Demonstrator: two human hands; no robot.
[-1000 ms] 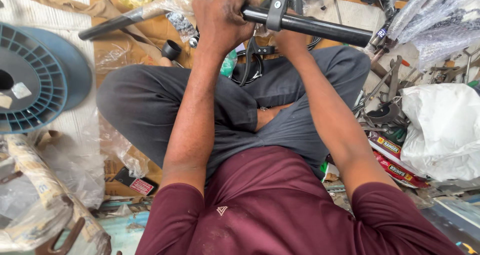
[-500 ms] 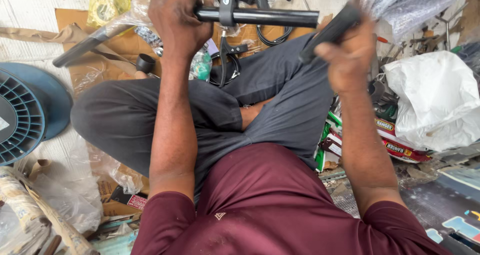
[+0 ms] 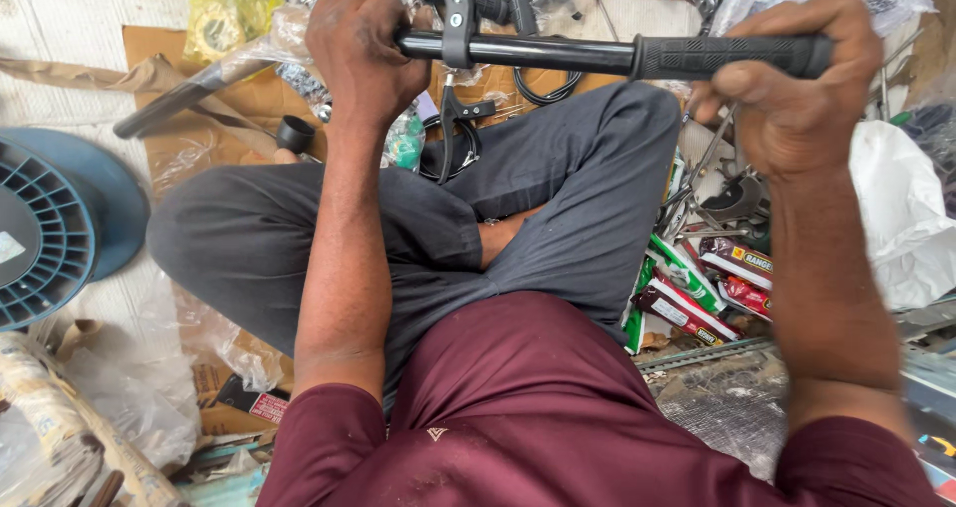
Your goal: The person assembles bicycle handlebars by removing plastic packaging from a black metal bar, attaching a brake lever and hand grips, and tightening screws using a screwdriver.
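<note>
Left hand (image 3: 363, 54) clenched on black handlebar (image 3: 548, 54) beside brake lever clamp (image 3: 456, 19); right hand (image 3: 797, 94) wrapped around rubber grip (image 3: 727, 57) on bar's end.

both hands (image 3: 363, 44) (image 3: 797, 89) raised, fists clenched, arms extended forward.

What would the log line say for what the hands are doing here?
left hand: grips black handlebar | right hand: grips rubber grip on bar end | brake lever: clamped on bar

Maroon short-sleeved shirt (image 3: 558, 417), small pale triangle mark at 6 o'clock; dark grey trousers (image 3: 418, 238); forearms bare.
</note>
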